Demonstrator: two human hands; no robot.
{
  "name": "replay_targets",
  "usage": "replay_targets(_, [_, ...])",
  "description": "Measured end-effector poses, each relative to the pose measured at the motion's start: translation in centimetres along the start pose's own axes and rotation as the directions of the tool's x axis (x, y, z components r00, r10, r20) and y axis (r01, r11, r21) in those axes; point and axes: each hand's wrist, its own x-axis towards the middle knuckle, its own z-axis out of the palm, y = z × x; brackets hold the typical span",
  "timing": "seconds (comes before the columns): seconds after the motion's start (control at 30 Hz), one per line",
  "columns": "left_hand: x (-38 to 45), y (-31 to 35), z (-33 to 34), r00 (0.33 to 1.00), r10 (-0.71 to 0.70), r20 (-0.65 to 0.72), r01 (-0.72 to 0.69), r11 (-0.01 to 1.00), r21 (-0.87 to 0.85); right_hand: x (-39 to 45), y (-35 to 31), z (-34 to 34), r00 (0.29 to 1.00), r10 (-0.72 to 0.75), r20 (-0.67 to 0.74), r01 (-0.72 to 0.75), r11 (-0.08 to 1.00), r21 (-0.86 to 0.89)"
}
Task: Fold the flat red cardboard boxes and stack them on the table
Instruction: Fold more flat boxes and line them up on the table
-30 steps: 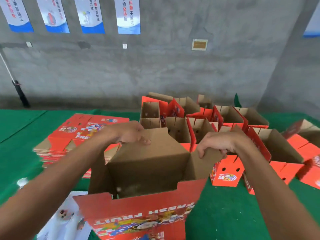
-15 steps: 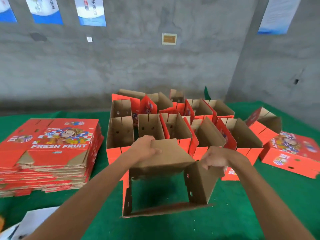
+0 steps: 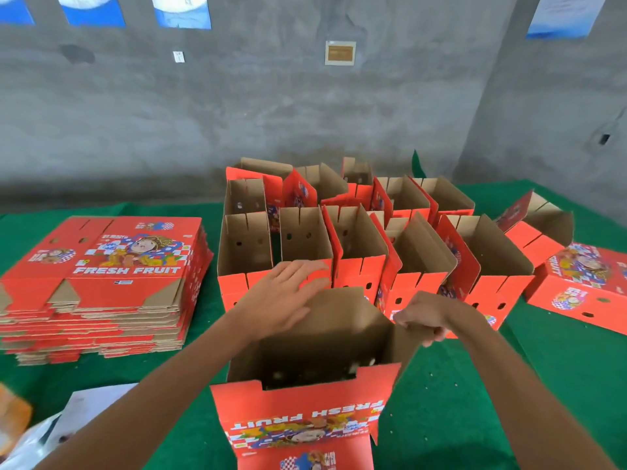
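A table (image 3: 458, 395) under green cloth fills the lower view, with a grey concrete wall (image 3: 271, 106) behind it carrying blue-and-white posters (image 3: 181, 10) whose writing is too blurred to read. At the far middle of the table stands a cluster of folded boxes (image 3: 366, 239), open mouths up, brown insides showing, red fronts toward the camera, packed touching one another in rows. To the left, well apart from the cluster, lies a stack of flat boxes (image 3: 101, 283), red printed face up; its top sheet reads "FRESH FRUIT" in white under a cartoon figure. Near the right edge a closed red box (image 3: 583, 286) lies on its side just beside the cluster. Nearest the camera, in front of the cluster, stands the box being folded (image 3: 315, 361), upright with its mouth open upward and its long axis running left to right; the red front panel hangs toward the camera, and its "FRESH FRUIT" print reads upside down from here. The left hand (image 3: 285, 293) lies flat on the back brown flap, fingers straight and together, pressing its upper left corner. The right hand (image 3: 424, 317) is at the box's upper right corner, fingers curled and pinching the edge of the right side flap. White paper (image 3: 91, 405) lies at the lower left.
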Motion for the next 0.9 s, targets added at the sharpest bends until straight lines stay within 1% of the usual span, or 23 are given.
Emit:
replay_targets(0.03, [-0.7, -0.1, -0.8, 0.998, 0.068, -0.017, -0.068, 0.997, 0.027, 0.1, 0.0, 0.0, 1.0, -0.006, -0.004, 0.006, 1.0, -0.007])
replay_targets(0.07, [-1.6, 0.0, -1.4, 0.994, 0.11, -0.005, -0.11, 0.994, -0.02, 0.3, 0.0, -0.1, 1.0, -0.011, -0.012, 0.011, 1.0, -0.011])
replay_targets(0.1, [-2.4, 0.1, -1.8, 0.992, 0.12, 0.034, -0.116, 0.987, -0.109, 0.4, 0.1, -0.2, 1.0, -0.022, -0.021, 0.022, 1.0, -0.011])
replay_targets(0.13, [-3.5, 0.2, -2.3, 0.99, 0.078, 0.119, -0.049, 0.971, -0.233, 0.6, 0.2, -0.2, 0.999, -0.04, -0.031, 0.039, 0.999, -0.012])
replay_targets(0.17, [-4.7, 0.1, -2.5, 0.982, 0.022, 0.185, 0.051, 0.923, -0.382, 0.8, 0.3, -0.2, 0.997, -0.06, -0.037, 0.06, 0.998, -0.014])
replay_targets(0.2, [-6.2, -0.1, -2.7, 0.973, -0.034, 0.229, 0.148, 0.852, -0.502, 0.9, 0.4, -0.3, 0.996, -0.077, -0.04, 0.077, 0.997, -0.017])
replay_targets(0.23, [-7.6, -0.6, -2.8, 0.965, -0.07, 0.254, 0.208, 0.795, -0.57, 1.1, 0.7, -0.3, 0.995, -0.089, -0.043, 0.088, 0.996, -0.018])
replay_targets(0.3, [-10.2, -1.9, -2.6, 0.951, -0.107, 0.29, 0.261, 0.779, -0.571, 1.4, 1.2, -0.5, 0.993, -0.1, -0.062, 0.1, 0.995, -0.006])
replay_targets(0.37, [-12.5, -3.0, -2.0, 0.919, -0.147, 0.367, 0.34, 0.765, -0.547, 1.6, 1.4, -0.7, 0.991, -0.107, -0.074, 0.108, 0.994, 0.006])
replay_targets(0.4, [-13.5, -3.4, -1.6, 0.897, -0.163, 0.41, 0.375, 0.771, -0.515, 1.6, 1.4, -0.8, 0.991, -0.111, -0.078, 0.112, 0.994, 0.001])
replay_targets(0.47, [-14.9, -3.8, -0.6, 0.878, -0.153, 0.453, 0.367, 0.823, -0.433, 1.6, 1.2, -0.7, 0.988, -0.117, -0.097, 0.116, 0.993, -0.022])
replay_targets(0.53, [-15.4, -3.6, 0.3, 0.888, -0.183, 0.422, 0.362, 0.844, -0.395, 1.5, 1.0, -0.6, 0.987, -0.115, -0.115, 0.11, 0.993, -0.044])
replay_targets(0.6, [-15.2, -3.0, 1.1, 0.919, -0.224, 0.324, 0.353, 0.834, -0.424, 1.3, 0.7, -0.5, 0.985, -0.121, -0.123, 0.113, 0.991, -0.07])
replay_targets(0.67, [-14.5, -2.0, 1.8, 0.92, -0.296, 0.257, 0.388, 0.778, -0.494, 1.1, 0.1, -0.3, 0.977, -0.166, -0.134, 0.151, 0.982, -0.116])
replay_targets(0.73, [-13.2, -0.6, 2.5, 0.887, -0.407, 0.219, 0.458, 0.71, -0.535, 1.0, -0.4, -0.1, 0.965, -0.217, -0.15, 0.191, 0.967, -0.168])
replay_targets(0.83, [-11.1, 2.1, 3.7, 0.806, -0.561, 0.189, 0.577, 0.674, -0.462, 0.5, -1.0, 0.3, 0.953, -0.245, -0.177, 0.195, 0.946, -0.258])
replay_targets(0.9, [-9.9, 4.0, 4.6, 0.759, -0.632, 0.159, 0.627, 0.642, -0.441, -0.1, -1.0, 0.6, 0.939, -0.265, -0.219, 0.197, 0.937, -0.29])
